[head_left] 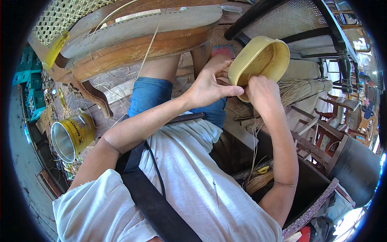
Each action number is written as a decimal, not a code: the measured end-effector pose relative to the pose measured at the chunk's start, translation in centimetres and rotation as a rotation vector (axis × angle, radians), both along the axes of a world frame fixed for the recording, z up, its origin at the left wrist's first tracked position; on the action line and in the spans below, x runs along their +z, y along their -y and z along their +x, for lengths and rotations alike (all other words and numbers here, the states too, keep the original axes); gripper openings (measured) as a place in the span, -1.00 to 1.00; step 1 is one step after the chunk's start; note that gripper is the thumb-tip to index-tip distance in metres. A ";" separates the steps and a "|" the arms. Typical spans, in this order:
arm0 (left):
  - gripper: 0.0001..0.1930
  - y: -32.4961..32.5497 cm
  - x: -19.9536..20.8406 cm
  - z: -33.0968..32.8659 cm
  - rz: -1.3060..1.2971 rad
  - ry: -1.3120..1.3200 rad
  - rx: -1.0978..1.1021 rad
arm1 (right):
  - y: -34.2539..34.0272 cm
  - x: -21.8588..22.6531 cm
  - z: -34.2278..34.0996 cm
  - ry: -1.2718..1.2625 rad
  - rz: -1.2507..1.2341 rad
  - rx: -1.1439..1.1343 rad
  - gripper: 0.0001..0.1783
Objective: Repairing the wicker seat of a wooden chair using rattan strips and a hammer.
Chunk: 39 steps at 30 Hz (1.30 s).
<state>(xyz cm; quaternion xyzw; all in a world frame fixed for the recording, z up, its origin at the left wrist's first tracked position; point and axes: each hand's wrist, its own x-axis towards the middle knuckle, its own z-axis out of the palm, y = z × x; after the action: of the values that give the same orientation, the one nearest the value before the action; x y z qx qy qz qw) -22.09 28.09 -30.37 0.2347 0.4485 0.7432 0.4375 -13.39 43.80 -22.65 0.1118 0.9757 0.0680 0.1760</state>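
My left hand (210,87) supports a yellow oval plastic tub (252,56) at its near left side. The thumb stretches along the tub's lower edge, and the other fingers go partly out of sight against its wall. The tub is tilted, with its opening turned right and toward me. At its near rim my right hand (263,92) reaches in with bent fingers. Its fingertips are hidden, so what they grip, if anything, cannot be seen. Across my knees lies a wooden chair frame (149,38) with a row of small holes and a loose cane strand (150,50).
Woven cane (66,18) fills the upper left, beside a yellow-handled tool (55,50). A yellow metal pail (84,128) lies tilted at left. Right of me are a bundle of cane strips (304,86), a dark cane-panelled chair (290,22) and a dark open box (312,191).
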 end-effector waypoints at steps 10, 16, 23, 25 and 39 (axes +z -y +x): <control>-0.64 -2.9 -0.7 1.3 -0.180 0.546 -0.166 | -4.2 3.5 -0.8 -0.121 -0.326 -0.303 -0.76; -0.65 -7.1 -1.5 0.7 -0.026 0.773 -0.361 | -6.0 1.8 1.2 -0.321 -0.767 -0.626 -0.67; -0.63 -9.5 -0.6 1.4 -0.010 0.771 -0.314 | -5.5 1.2 2.8 -0.497 -1.096 -0.803 -0.77; -0.62 -9.8 -0.7 1.5 -0.032 0.809 -0.320 | -5.2 1.6 2.9 -0.506 -1.090 -0.816 -0.78; -0.79 -10.9 -1.7 1.7 0.032 0.904 -0.424 | 3.4 -2.3 3.3 -0.699 -0.311 -0.316 -0.71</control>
<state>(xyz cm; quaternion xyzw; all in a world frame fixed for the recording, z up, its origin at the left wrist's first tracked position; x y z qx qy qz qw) -20.40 38.95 -32.11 -0.0179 0.1450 0.6721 0.7259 -10.07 40.38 -24.90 0.2488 0.9461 -0.1503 -0.1428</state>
